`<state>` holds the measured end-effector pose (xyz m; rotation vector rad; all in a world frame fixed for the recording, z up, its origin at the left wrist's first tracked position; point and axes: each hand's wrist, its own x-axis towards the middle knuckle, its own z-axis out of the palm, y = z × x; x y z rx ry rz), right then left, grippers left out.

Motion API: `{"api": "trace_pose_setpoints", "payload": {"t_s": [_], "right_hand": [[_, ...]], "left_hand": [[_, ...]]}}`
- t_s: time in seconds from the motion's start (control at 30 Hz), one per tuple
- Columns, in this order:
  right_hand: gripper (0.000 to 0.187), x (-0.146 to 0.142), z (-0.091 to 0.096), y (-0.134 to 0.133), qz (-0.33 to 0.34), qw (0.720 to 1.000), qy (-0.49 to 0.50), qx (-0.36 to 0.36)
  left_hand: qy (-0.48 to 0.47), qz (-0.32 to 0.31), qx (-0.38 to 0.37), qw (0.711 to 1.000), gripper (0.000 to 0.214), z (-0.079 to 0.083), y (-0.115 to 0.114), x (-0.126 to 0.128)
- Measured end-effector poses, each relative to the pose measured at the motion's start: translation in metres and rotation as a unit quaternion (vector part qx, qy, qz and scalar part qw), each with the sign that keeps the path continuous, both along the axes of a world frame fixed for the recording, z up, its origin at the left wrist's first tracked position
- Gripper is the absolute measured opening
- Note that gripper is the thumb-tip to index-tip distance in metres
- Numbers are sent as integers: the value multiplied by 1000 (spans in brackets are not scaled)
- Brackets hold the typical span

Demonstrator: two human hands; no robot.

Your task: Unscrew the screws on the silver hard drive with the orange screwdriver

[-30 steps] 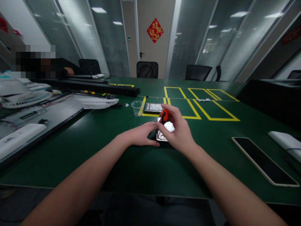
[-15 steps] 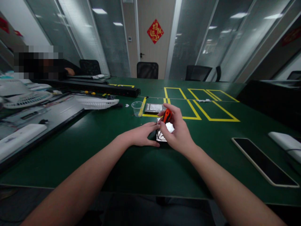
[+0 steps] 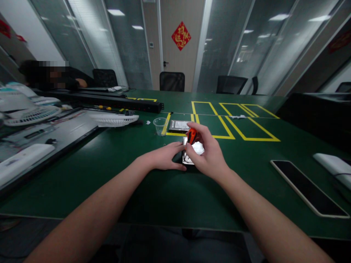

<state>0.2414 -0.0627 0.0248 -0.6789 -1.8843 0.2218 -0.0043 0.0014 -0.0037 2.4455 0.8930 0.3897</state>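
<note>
1. Your right hand (image 3: 208,155) has its fingers clamped round the orange screwdriver (image 3: 191,135), just below the middle of the frame, with the tip down on the opened hard drive (image 3: 196,149). The tip itself is hidden behind your fingers.
2. Your left hand (image 3: 164,157) lies flat with its fingers loosely extended and nothing gripped, touching the drive's left edge and bracing it on the green table (image 3: 109,175).
3. To do this well, keep the screwdriver upright over the screw, press down lightly, and turn with your fingertips, not your wrist. Keep the left hand's pressure on the drive so that it cannot spin or slide.
4. A second hard drive (image 3: 178,125) and a clear plastic cup (image 3: 159,126) sit just beyond, by the yellow tape (image 3: 227,128).
5. Compared with half a second ago, the orange handle has shifted slightly toward the left of the frame and your right fingers have rolled round it. The left hand and the drive have not moved.
</note>
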Motion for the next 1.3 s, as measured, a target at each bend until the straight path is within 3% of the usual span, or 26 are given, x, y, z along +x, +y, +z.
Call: {"api": "trace_pose_setpoints", "payload": {"t_s": [0.33,0.67,1.07,1.3], "right_hand": [[70,0,0,-1,0,1000,3,-13],[53,0,4,1,-6,1000,-2,18],[76,-1,-2,0,4,999,12,-46],[74,-1,-1,0,16,999,7,-37]], "left_hand": [[-6,-10,-1,1000,95,-3,2,1],[1,-6,4,1000,98,1,-1,1],[-9,-16,3,1000,99,-1,1,-1],[-5,-16,2,1000,94,0,0,0]]}}
